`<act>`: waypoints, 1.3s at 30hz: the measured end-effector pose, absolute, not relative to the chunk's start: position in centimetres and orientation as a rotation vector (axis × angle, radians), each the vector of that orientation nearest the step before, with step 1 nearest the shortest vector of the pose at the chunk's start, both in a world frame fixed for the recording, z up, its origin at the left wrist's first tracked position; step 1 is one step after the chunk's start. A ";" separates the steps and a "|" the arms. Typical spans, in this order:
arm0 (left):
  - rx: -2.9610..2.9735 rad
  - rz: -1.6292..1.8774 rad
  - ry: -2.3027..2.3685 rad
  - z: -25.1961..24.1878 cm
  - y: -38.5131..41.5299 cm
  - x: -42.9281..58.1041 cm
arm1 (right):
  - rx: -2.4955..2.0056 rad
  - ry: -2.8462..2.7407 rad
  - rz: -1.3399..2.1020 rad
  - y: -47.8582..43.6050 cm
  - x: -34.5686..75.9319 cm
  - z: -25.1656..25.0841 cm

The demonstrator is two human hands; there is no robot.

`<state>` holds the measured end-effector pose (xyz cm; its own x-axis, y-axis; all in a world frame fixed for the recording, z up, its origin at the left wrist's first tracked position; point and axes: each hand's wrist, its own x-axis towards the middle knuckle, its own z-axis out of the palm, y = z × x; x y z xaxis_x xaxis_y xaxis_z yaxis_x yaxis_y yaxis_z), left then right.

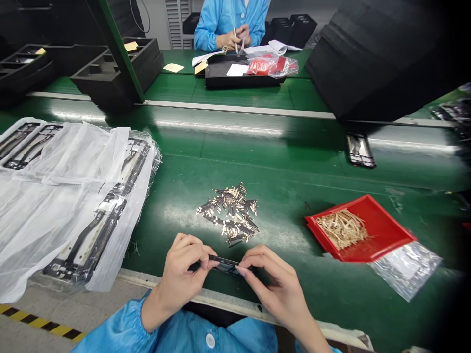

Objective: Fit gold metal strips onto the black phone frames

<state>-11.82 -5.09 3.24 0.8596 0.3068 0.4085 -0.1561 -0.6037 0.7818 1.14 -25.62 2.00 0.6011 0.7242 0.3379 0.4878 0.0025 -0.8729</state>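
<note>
A dark phone frame point(225, 264), seen edge-on, is held near the front edge of the green bench. My left hand point(186, 267) pinches its left end between thumb and fingers. The thumb and forefinger of my right hand point(274, 279) close on its right end; whether a small part is also between them I cannot tell. Just beyond my hands lies a loose pile of small dark strips with gold-coloured ends point(233, 213). On the left, more phone frames point(90, 240) lie in a clear plastic tray partly covered by white sheets point(55, 211).
A red scoop-shaped bin point(386, 230) with thin tan strips point(342, 229) stands at right, by a clear plastic bag point(406, 269). Another phone frame point(360, 150) lies farther back. Black trays point(243, 81) and a green post point(117, 49) stand beyond. A co-worker point(231, 24) sits opposite.
</note>
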 end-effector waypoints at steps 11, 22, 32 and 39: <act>2.170 0.904 0.061 1.9 -5.8 -12.4 | -1.597 -0.964 0.348 -25.3 0.1 1.7; 2.169 0.863 0.088 2.0 -6.6 -12.7 | -1.680 -1.432 -0.196 -25.5 -0.6 -1.4; 2.156 0.877 0.098 1.9 -7.0 -13.3 | -1.576 -1.249 0.044 -25.2 -0.9 -0.4; 2.191 0.873 0.103 2.2 -7.3 -13.6 | -1.588 -1.175 0.228 -26.3 -0.4 -0.8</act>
<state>-13.59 -7.30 2.20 0.7629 0.3299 0.5561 -0.1909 -0.7068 0.6812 -0.42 -26.31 -0.76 0.4907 0.7680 0.4116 0.5589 0.0850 -0.8249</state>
